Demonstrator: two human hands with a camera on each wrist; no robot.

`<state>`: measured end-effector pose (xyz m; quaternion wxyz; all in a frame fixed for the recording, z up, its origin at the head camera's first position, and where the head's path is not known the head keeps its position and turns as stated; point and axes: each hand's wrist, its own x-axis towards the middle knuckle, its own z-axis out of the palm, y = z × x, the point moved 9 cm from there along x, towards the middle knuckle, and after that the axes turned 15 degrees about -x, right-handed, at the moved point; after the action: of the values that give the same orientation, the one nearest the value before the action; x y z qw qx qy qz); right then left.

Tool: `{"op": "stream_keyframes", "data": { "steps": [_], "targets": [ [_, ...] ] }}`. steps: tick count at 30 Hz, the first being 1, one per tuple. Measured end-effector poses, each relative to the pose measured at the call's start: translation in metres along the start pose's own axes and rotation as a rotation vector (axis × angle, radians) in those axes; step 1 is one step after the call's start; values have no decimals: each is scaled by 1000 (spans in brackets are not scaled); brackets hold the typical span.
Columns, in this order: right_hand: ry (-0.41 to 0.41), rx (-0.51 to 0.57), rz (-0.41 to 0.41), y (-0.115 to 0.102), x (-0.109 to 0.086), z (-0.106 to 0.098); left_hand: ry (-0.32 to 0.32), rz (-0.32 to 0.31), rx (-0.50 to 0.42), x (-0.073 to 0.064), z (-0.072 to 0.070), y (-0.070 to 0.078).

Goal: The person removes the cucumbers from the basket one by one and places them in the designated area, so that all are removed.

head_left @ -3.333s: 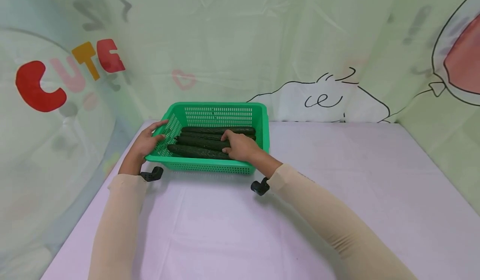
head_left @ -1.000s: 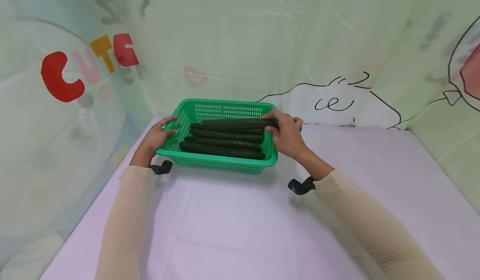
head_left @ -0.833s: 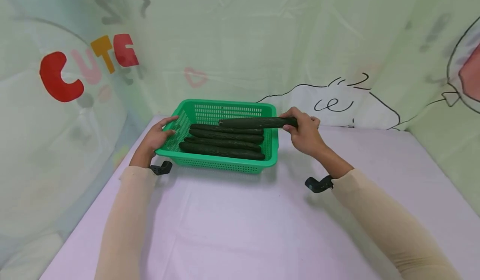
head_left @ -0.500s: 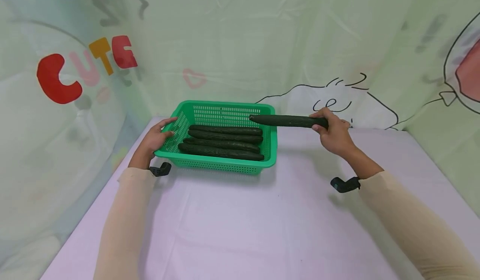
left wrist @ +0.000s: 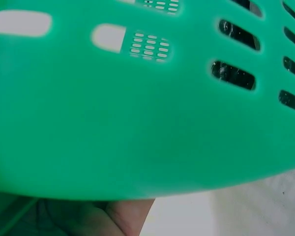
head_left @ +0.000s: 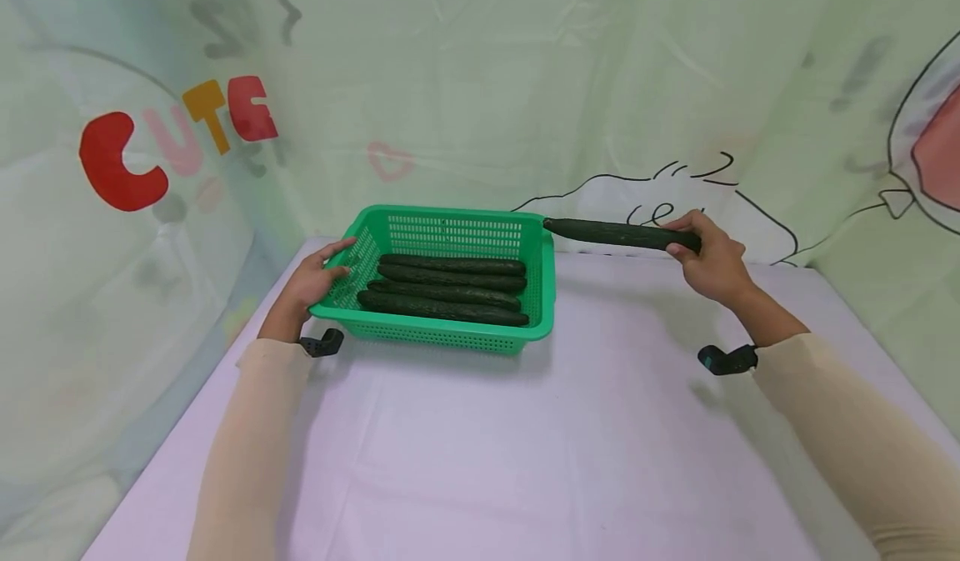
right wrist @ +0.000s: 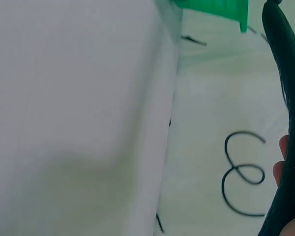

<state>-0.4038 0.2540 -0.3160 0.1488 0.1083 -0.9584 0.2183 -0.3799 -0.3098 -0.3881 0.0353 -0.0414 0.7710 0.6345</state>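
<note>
In the head view, my right hand [head_left: 712,261] pinches a dark green cucumber [head_left: 615,233] by its right end, raised above the table. Its free tip points left and overlaps the right rim of a green plastic basket [head_left: 548,286]. The right wrist view shows that cucumber [right wrist: 289,69] along the right edge, with fingertips [right wrist: 279,169] around it. Several more cucumbers [head_left: 450,294] lie side by side in the basket. My left hand [head_left: 307,288] grips the basket's left end. Close up in the left wrist view, the basket wall [left wrist: 113,123] hides most of that hand.
A pale lilac cloth covers the table [head_left: 465,444]. Printed curtains [head_left: 480,86] hang behind it and on both sides. A small black wrist camera [head_left: 726,359] sits below the right hand, another camera [head_left: 322,343] below the left.
My right hand reached into the basket, lifted out a cucumber and carried it right past the rim. The left hand has kept hold of the basket.
</note>
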Motion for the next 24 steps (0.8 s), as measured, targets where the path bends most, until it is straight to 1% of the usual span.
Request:
{"op": "stream_keyframes", "data": {
  "steps": [3,6,9,14,18,24],
  "targets": [
    [-40,-24,22,17,5,3,9,5,8,-1,-1,0],
    [-84,-42,27,31,8,11,15,7,2,-2,-1,1],
    [-123,-52,23,43,10,20,6,8,-10,-3,1,2],
    [-202,-57,30,56,15,40,10,-5,-4,-1,2,1],
    [-265,-65,56,62,21,56,16,-5,2,-1,1,-1],
    [-315,-78,80,72,24,70,20,0,2,0,-1,0]
  ]
}}
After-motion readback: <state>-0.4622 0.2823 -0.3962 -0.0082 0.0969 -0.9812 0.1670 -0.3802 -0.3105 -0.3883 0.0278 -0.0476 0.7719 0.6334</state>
